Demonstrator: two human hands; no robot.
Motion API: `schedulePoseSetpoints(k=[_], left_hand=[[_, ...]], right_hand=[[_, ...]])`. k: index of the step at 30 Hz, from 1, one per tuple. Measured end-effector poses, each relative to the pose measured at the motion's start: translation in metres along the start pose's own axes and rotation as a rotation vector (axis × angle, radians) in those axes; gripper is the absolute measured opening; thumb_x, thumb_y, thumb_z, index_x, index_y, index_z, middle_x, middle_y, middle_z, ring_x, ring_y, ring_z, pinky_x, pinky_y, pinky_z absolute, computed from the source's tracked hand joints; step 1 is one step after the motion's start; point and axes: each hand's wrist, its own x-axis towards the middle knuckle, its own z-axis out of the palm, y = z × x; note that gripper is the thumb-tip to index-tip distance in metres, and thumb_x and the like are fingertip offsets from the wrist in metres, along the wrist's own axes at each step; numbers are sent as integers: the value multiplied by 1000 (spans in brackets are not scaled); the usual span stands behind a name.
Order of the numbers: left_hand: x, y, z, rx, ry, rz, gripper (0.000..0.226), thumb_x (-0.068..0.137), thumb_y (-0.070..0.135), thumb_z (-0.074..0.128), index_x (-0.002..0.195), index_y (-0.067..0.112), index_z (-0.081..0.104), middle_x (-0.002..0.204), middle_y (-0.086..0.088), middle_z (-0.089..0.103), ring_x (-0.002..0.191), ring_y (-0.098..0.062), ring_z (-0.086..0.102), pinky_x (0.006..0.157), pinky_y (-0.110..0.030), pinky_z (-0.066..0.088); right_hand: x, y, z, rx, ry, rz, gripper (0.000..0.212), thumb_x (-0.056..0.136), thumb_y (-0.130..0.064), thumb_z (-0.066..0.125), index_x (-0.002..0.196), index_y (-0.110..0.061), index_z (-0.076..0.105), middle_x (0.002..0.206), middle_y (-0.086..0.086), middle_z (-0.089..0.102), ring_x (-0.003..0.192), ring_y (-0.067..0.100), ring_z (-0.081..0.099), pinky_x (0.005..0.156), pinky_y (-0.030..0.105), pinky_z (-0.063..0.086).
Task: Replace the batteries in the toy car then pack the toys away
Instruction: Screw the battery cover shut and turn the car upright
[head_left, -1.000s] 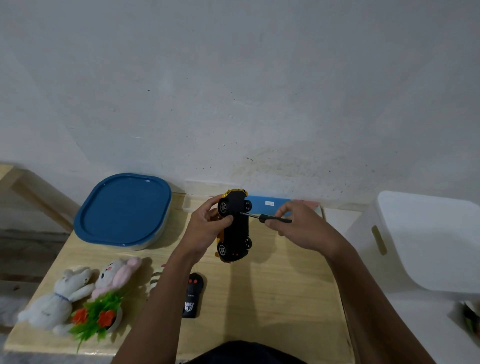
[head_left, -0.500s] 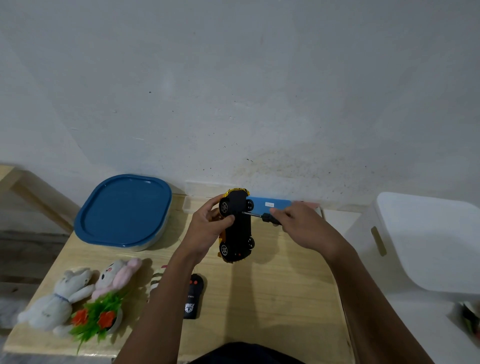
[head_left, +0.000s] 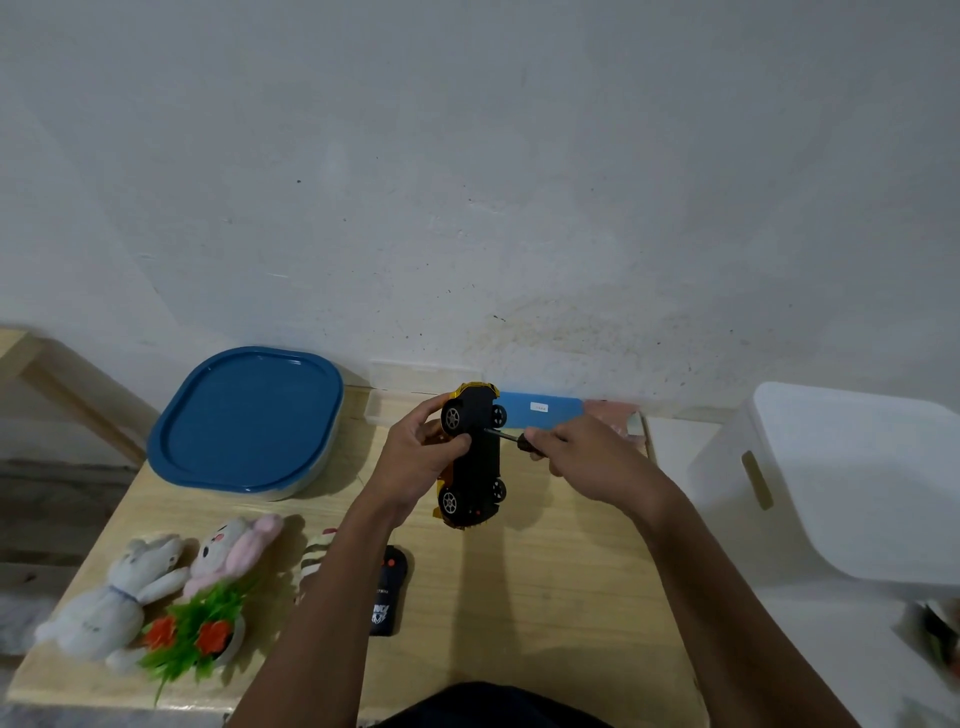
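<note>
My left hand (head_left: 415, 457) grips a yellow toy car (head_left: 475, 457), held above the wooden table (head_left: 550, 582) with its black underside and wheels facing me. My right hand (head_left: 587, 457) grips a small black-handled screwdriver (head_left: 511, 438); its metal tip touches the car's underside near the upper wheels. A black remote control (head_left: 387, 592) lies on the table below my left forearm.
A blue-lidded container (head_left: 249, 421) stands at the back left. Two plush bunnies (head_left: 156, 577) and a small potted plant (head_left: 202, 631) lie at the front left. A clear box with a blue item (head_left: 540, 408) sits by the wall. A white storage bin (head_left: 852, 483) stands right.
My right hand has slid along the screwdriver toward the car, covering most of the handle. The car stays in my left hand, nearly unmoved.
</note>
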Motion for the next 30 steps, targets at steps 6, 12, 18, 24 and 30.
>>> schedulePoseSetpoints(k=[6, 12, 18, 24, 30], left_hand=[[2, -5, -2, -30, 15, -11, 52, 86, -2, 68, 117, 39, 62, 105, -4, 75, 107, -29, 67, 94, -49, 52], [4, -7, -6, -43, 28, -14, 51, 86, -3, 67, 119, 36, 63, 106, -6, 75, 109, -34, 66, 99, -57, 47], [2, -7, -6, -36, 39, -25, 50, 87, 0, 68, 119, 37, 62, 105, -5, 75, 107, -31, 67, 99, -56, 49], [3, -11, -4, -22, 21, -42, 54, 86, 0, 68, 128, 31, 59, 107, -3, 75, 107, -28, 68, 100, -56, 48], [4, -13, -2, -41, 2, -51, 52, 86, -2, 68, 121, 35, 60, 108, -5, 74, 107, -30, 67, 100, -56, 48]], right_hand=[[-1, 1, 2, 40, -12, 6, 18, 89, -39, 66, 83, -28, 53, 87, -8, 57, 78, 5, 54, 64, 26, 40], [6, 11, 4, -27, 54, -48, 39, 94, -47, 56, 70, -18, 67, 71, 15, 64, 62, 20, 55, 61, 30, 37], [5, 16, 13, -78, 56, -66, 32, 92, -55, 52, 106, -25, 56, 92, -6, 63, 83, 15, 64, 74, 33, 49], [9, 15, 11, -79, 70, -59, 44, 102, -45, 39, 88, -17, 69, 69, -6, 59, 66, 15, 58, 62, 29, 41], [16, 20, 18, 71, -58, 135, 53, 103, -45, 29, 69, -16, 57, 60, -1, 52, 48, 11, 41, 53, 27, 32]])
